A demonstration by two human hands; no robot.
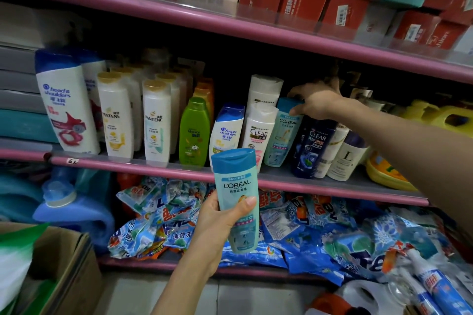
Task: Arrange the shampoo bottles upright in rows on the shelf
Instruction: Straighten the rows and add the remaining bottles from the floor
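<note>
Shampoo bottles point(163, 120) stand upright along the pink shelf point(153, 165). Left hand point(217, 222) is wrapped around 1 teal bottle point(236, 199) held below it; right hand point(316, 100) grips another teal bottle's cap point(288, 105) on the shelf.

Shampoo bottles point(153, 120) upright on middle shelf point(158, 165); detergent bags point(294, 225) below.

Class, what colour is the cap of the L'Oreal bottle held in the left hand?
Blue, on a pale aqua L'Oreal bottle in the left hand; the head view shows it.
</note>
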